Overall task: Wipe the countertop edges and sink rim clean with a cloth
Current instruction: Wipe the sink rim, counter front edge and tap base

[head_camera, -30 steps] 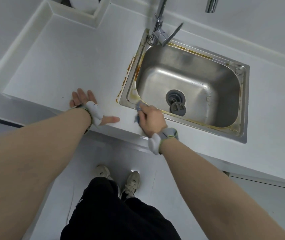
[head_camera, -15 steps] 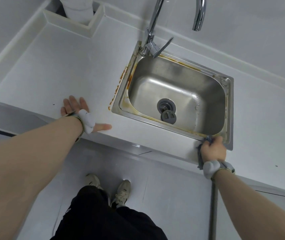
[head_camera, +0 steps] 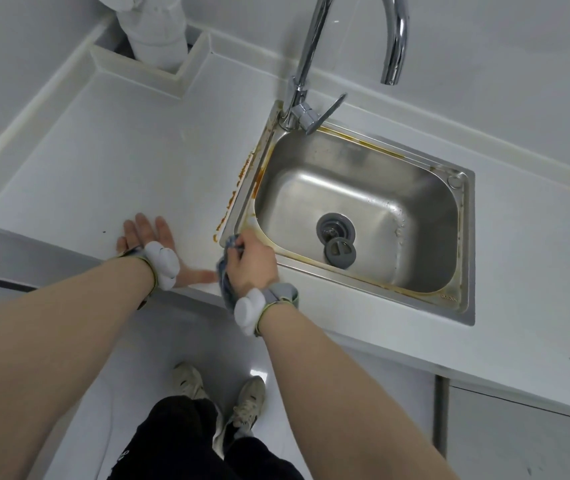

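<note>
Back from the sink's lower-right corner, the right hand [head_camera: 252, 259] now grips the soft, light blue-grey cloth [head_camera: 225, 271], bunched for firm pressure, on the stainless sink rim [head_camera: 238, 220] at centre frame, while the left hand [head_camera: 148, 237] presses flat on the white bench [head_camera: 103, 168].

The sink [head_camera: 356, 216] is set into the counter [head_camera: 103, 161], right of its open stretch, with the faucet [head_camera: 306, 109] at the sink's far left corner and the drain [head_camera: 335, 230] in the basin floor, a stopper [head_camera: 340, 251] just before it. The left hand [head_camera: 148, 237] lies flat on the counter near its front edge, left of the sink. The right hand [head_camera: 252, 261] holds the cloth [head_camera: 226, 271] at the sink's near left corner, just right of the left hand's thumb.
</note>
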`<state>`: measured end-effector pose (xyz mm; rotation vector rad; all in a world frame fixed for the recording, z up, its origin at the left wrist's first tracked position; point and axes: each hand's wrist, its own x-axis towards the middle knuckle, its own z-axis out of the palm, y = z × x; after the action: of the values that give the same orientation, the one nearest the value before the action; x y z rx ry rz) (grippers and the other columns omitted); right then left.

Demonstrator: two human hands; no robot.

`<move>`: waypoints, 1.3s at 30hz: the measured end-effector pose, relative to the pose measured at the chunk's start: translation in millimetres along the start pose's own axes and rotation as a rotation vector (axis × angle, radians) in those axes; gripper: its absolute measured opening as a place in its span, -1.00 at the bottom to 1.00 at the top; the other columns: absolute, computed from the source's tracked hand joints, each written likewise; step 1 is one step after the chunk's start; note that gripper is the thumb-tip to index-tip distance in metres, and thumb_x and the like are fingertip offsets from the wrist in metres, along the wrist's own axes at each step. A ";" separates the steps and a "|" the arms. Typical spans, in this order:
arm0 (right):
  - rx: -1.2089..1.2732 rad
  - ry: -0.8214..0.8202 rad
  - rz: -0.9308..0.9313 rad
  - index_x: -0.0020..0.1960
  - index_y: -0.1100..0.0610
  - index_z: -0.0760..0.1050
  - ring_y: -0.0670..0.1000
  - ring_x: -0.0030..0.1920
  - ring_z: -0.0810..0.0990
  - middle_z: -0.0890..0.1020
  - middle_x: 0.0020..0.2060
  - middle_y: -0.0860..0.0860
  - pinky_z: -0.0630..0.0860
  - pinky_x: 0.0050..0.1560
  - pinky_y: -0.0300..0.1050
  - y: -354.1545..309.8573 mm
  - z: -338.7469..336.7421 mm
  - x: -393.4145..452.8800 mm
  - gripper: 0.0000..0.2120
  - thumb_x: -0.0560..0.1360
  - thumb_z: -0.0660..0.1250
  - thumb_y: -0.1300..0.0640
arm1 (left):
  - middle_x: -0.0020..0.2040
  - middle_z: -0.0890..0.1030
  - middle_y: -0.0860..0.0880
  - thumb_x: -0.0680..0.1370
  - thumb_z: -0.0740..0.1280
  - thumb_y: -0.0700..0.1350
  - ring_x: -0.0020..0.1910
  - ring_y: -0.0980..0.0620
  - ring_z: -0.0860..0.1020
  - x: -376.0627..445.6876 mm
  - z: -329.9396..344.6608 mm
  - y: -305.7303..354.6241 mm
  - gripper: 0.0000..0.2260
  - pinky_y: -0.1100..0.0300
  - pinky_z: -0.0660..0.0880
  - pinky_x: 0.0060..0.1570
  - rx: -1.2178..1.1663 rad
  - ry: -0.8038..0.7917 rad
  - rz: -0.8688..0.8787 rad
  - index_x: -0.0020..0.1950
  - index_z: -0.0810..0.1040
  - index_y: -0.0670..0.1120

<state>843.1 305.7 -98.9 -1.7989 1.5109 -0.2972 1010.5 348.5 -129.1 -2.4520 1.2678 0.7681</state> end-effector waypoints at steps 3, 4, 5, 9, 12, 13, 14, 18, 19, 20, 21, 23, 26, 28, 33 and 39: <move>-0.025 0.046 -0.003 -0.07 0.06 0.40 0.21 -0.18 0.57 0.62 -0.19 0.13 0.54 -0.20 -0.02 30.1 -18.0 -3.7 -0.93 0.53 0.21 0.07 | 0.54 -0.26 -0.26 -0.13 0.01 0.74 0.51 -0.31 -0.22 -6.0 -13.9 3.0 0.48 -0.17 -0.15 0.45 0.027 -0.035 0.010 0.56 -0.28 -0.12; -0.030 0.090 0.018 -0.08 0.07 0.40 0.22 -0.19 0.57 0.62 -0.21 0.13 0.53 -0.23 -0.01 45.5 -28.1 -6.7 -0.91 0.53 0.21 0.05 | 0.54 -0.26 -0.26 -0.11 0.02 0.74 0.51 -0.31 -0.21 -8.1 -16.5 3.3 0.47 -0.17 -0.13 0.45 0.049 -0.042 0.015 0.56 -0.27 -0.12; -0.032 0.147 0.048 -0.08 0.08 0.40 0.22 -0.20 0.57 0.62 -0.23 0.13 0.51 -0.26 -0.02 62.2 -39.8 -10.1 -0.89 0.54 0.21 0.04 | 0.54 -0.25 -0.26 -0.11 0.01 0.74 0.51 -0.32 -0.20 -9.2 -18.5 3.4 0.47 -0.18 -0.11 0.45 0.067 -0.048 0.018 0.56 -0.27 -0.12; -0.088 0.377 0.243 -0.06 0.15 0.44 0.24 -0.15 0.59 0.65 -0.18 0.14 0.37 -0.27 -0.10 138.3 -102.9 -31.7 -0.77 0.58 0.19 -0.02 | 0.54 -0.29 -0.26 -0.19 -0.02 0.74 0.51 -0.32 -0.23 -7.1 -18.4 3.1 0.52 -0.19 -0.14 0.46 0.067 -0.068 0.010 0.56 -0.27 -0.12; -0.146 0.466 0.455 0.00 0.15 0.41 0.28 -0.08 0.58 0.64 -0.11 0.19 0.40 -0.18 -0.06 195.5 -154.1 -56.3 -0.73 0.60 0.14 -0.06 | 0.54 -0.28 -0.26 -0.19 -0.01 0.74 0.51 -0.32 -0.23 -5.6 -17.9 1.5 0.52 -0.19 -0.16 0.45 0.051 -0.062 0.009 0.56 -0.24 -0.12; -0.163 0.480 0.538 0.02 0.15 0.39 0.29 -0.06 0.57 0.63 -0.08 0.22 0.41 -0.14 -0.03 211.8 -171.5 -65.0 -0.73 0.60 0.12 -0.07 | 0.54 -0.29 -0.26 -0.19 0.00 0.74 0.51 -0.32 -0.24 -5.6 -17.5 1.6 0.52 -0.20 -0.16 0.45 0.048 -0.059 0.013 0.56 -0.24 -0.12; -0.179 0.486 0.613 0.05 0.14 0.38 0.30 -0.05 0.56 0.61 -0.05 0.24 0.41 -0.11 -0.01 224.8 -186.7 -72.6 -0.72 0.61 0.10 -0.07 | 0.54 -0.29 -0.26 -0.18 0.01 0.74 0.51 -0.32 -0.24 -6.5 -17.4 2.2 0.52 -0.20 -0.17 0.45 0.040 -0.057 0.018 0.56 -0.24 -0.12; -0.249 0.467 0.756 0.04 0.16 0.29 0.28 -0.15 0.49 0.56 -0.06 0.31 0.41 -0.13 0.05 237.0 -212.9 -79.4 -0.78 0.62 0.03 0.00 | 0.54 -0.28 -0.25 -0.16 0.00 0.74 0.51 -0.31 -0.23 -6.7 -11.8 2.1 0.50 -0.20 -0.16 0.44 0.012 -0.032 0.026 0.56 -0.25 -0.11; -0.273 0.460 0.769 0.02 0.16 0.25 0.28 -0.13 0.51 0.56 -0.06 0.30 0.40 -0.14 0.05 231.3 -208.3 -76.8 -0.80 0.62 0.01 0.02 | 0.54 -0.27 -0.25 -0.17 0.00 0.74 0.50 -0.31 -0.23 -6.0 -9.6 1.9 0.50 -0.21 -0.16 0.44 0.007 -0.025 0.026 0.56 -0.25 -0.11; -0.301 0.449 0.770 0.01 0.14 0.21 0.29 -0.11 0.53 0.56 -0.06 0.29 0.40 -0.14 0.06 222.4 -199.7 -72.8 -0.83 0.62 -0.01 0.03 | 0.53 -0.28 -0.25 -0.18 0.00 0.74 0.50 -0.31 -0.23 -5.9 -8.9 1.2 0.50 -0.21 -0.16 0.43 -0.001 -0.027 0.023 0.56 -0.25 -0.11; -0.325 0.430 0.758 -0.01 0.12 0.18 0.29 -0.11 0.54 0.55 -0.09 0.26 0.41 -0.15 0.05 212.0 -188.8 -70.4 -0.85 0.61 -0.02 0.03 | 0.53 -0.29 -0.26 -0.17 -0.01 0.74 0.50 -0.31 -0.23 -5.9 -8.0 1.0 0.50 -0.21 -0.17 0.43 -0.006 -0.031 0.023 0.55 -0.27 -0.10; -0.367 0.362 0.650 -0.05 0.09 0.15 0.27 -0.17 0.54 0.51 -0.24 0.18 0.42 -0.19 0.02 187.1 -161.4 -64.9 -0.86 0.61 -0.01 0.03 | 0.52 -0.31 -0.26 -0.14 0.00 0.74 0.50 -0.31 -0.26 -5.9 -7.7 -0.4 0.48 -0.20 -0.19 0.44 -0.012 -0.029 0.030 0.55 -0.29 -0.11; -0.390 0.252 0.368 -0.08 0.07 0.18 0.26 -0.22 0.56 0.45 -0.35 0.07 0.34 -0.29 -0.04 142.6 -120.2 -54.4 -0.86 0.61 0.03 0.03 | 0.51 -0.35 -0.26 -0.04 0.05 0.73 0.50 -0.31 -0.30 -6.2 -6.5 0.6 0.42 -0.18 -0.21 0.45 -0.008 -0.029 0.043 0.54 -0.33 -0.12; -0.397 0.187 0.189 -0.09 0.04 0.19 0.24 -0.25 0.56 0.53 -0.31 0.07 0.31 -0.34 -0.06 111.2 -92.6 -43.0 -0.87 0.60 0.05 0.02 | 0.51 -0.37 -0.27 -0.01 0.06 0.72 0.49 -0.31 -0.32 -6.5 -5.4 3.0 0.41 -0.18 -0.23 0.46 -0.022 -0.016 0.037 0.54 -0.35 -0.12; -0.456 0.022 -0.055 -0.10 0.06 0.17 0.22 -0.33 0.55 0.57 -0.33 0.09 0.32 -0.39 -0.06 48.4 -42.4 -9.4 -0.85 0.59 0.04 0.01 | 0.49 -0.43 -0.26 -0.13 -0.07 0.74 0.48 -0.31 -0.37 -8.0 -6.3 1.0 0.47 -0.19 -0.29 0.44 -0.075 -0.034 0.045 0.52 -0.43 -0.12; -0.532 0.023 -0.121 -0.08 0.04 0.12 0.23 -0.26 0.56 0.59 -0.26 0.12 0.28 -0.33 -0.06 20.9 -14.2 8.0 -0.87 0.59 0.03 0.03 | 0.46 -0.49 -0.24 -0.11 -0.06 0.74 0.44 -0.29 -0.46 -7.5 -1.9 -1.6 0.45 -0.19 -0.38 0.42 -0.099 -0.009 0.048 0.50 -0.46 -0.11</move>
<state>821.1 292.4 -105.3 -2.3093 1.6011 0.0371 1008.8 353.6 -123.2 -2.4995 1.3197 0.8736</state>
